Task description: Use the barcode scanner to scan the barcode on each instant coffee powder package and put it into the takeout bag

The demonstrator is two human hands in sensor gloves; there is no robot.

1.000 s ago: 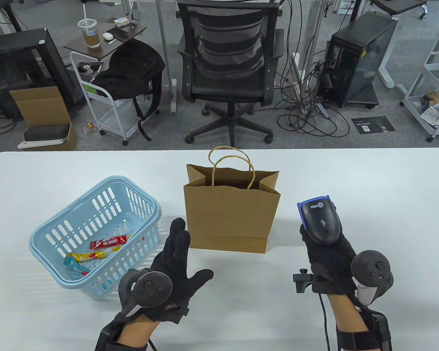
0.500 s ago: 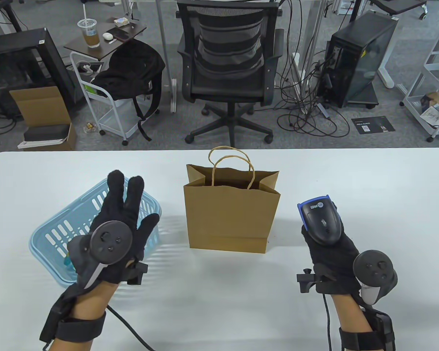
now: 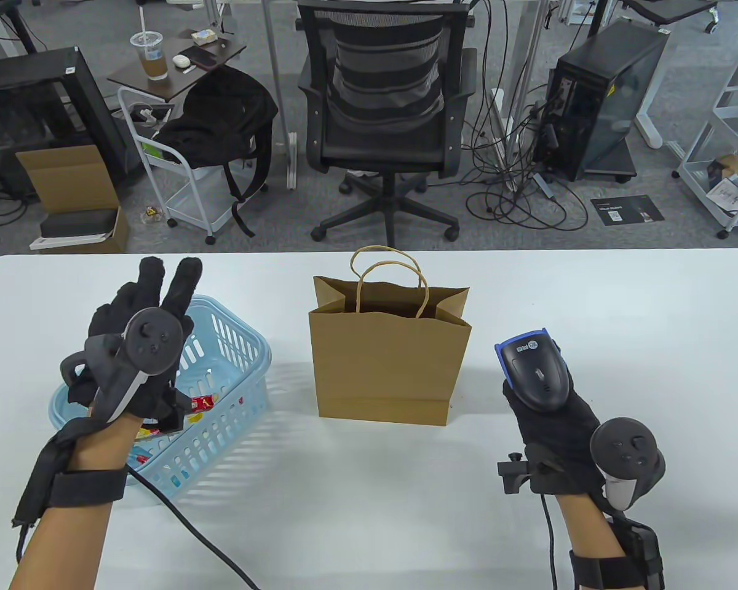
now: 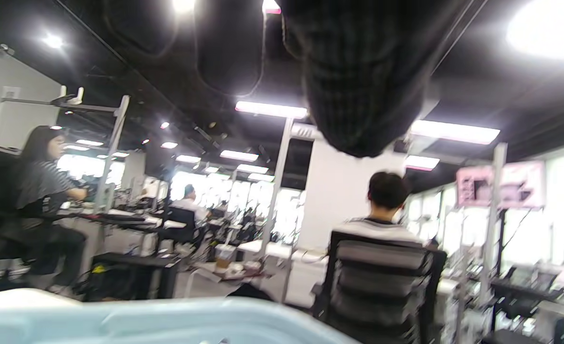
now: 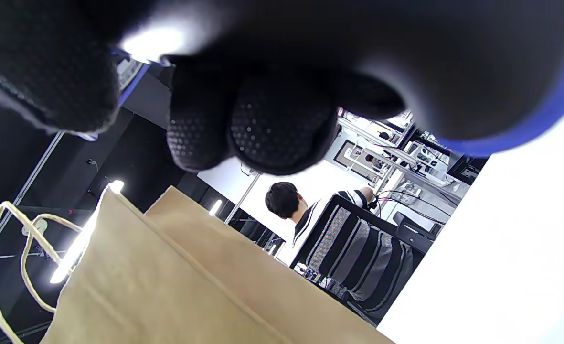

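Over the blue basket (image 3: 234, 344) my left hand (image 3: 129, 344) hovers, fingers straight, holding nothing; coffee packages (image 3: 200, 404) lie inside, unscanned. Mid-counter, takeout bag (image 3: 387, 362) stands open, contents hidden. Far right, my right hand (image 3: 553, 424) grips the barcode scanner (image 3: 535, 369). I'd say packages remain
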